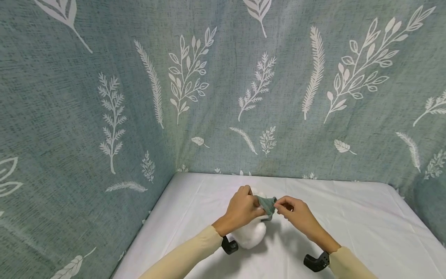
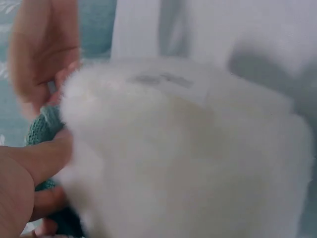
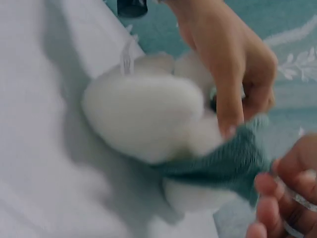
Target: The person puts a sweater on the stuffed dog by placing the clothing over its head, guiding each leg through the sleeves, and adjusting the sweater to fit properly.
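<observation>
A white fluffy plush toy [image 1: 248,235] lies on the white-covered surface, partly hidden behind my left hand. A green knitted piece [image 1: 267,204] is stretched beside and partly over it. With thumb and fingers my left hand [image 1: 242,207] pinches this knit against the toy; in the left wrist view the thumb presses where knit and white fur [image 2: 188,148] meet. On the other side, my right hand [image 1: 297,215] pinches the knit's far end between thumb and fingertips. The right wrist view shows the knit [image 3: 223,161] pulled taut between both hands. What the knit is cannot be told.
The white sheet [image 1: 348,217] spreads around the toy and reaches to the back. Green curtains [image 1: 223,89] with white leaf prints hang behind and on both sides. A black camera [image 1: 229,245] sits on my left wrist, another [image 1: 316,262] on my right.
</observation>
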`<state>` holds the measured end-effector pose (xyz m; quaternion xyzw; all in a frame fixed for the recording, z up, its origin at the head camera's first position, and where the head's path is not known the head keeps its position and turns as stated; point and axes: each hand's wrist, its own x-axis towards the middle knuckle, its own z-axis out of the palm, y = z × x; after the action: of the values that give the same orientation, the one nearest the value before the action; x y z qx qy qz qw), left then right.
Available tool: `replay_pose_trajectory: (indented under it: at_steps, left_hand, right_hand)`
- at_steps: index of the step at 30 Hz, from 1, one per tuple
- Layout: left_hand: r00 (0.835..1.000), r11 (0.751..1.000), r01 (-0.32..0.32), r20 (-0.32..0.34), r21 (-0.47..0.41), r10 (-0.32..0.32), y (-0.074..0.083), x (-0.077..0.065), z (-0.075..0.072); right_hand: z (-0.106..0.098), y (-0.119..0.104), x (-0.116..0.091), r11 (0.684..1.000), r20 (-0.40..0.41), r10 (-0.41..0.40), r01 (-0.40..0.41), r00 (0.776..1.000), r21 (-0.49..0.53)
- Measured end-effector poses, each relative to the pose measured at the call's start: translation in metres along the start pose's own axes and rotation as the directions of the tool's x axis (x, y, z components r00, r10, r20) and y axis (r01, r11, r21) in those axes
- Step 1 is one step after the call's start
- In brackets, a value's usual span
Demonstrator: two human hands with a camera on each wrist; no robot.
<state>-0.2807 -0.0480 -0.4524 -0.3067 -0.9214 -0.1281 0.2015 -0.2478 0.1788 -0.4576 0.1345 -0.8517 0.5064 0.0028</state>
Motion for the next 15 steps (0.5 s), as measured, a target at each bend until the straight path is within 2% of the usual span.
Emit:
replay_pose_trajectory:
  at_steps: [3,6,12,15]
  left_hand:
    - [0.999,0.997,0.032,0.015,-0.077,-0.03,-0.004,-0.001,-0.003]
    - [0.997,0.987,0.07,0.033,-0.145,-0.066,-0.006,-0.003,-0.004]
    - [0.994,0.978,0.108,0.015,-0.18,-0.107,-0.004,-0.003,-0.002]
    - [0.996,0.976,0.094,0.014,-0.196,-0.093,-0.002,-0.002,-0.002]
  right_hand:
    - [-0.003,0.006,0.002,0.998,-0.041,0.058,-0.058,0.997,0.0]
    - [-0.002,0.012,0.005,0.997,-0.048,0.067,-0.069,0.997,-0.022]
    - [0.006,0.02,0.016,0.997,-0.093,-0.004,-0.003,0.996,-0.082]
    - [0.007,0.02,0.019,0.995,-0.113,-0.045,0.034,0.993,-0.099]
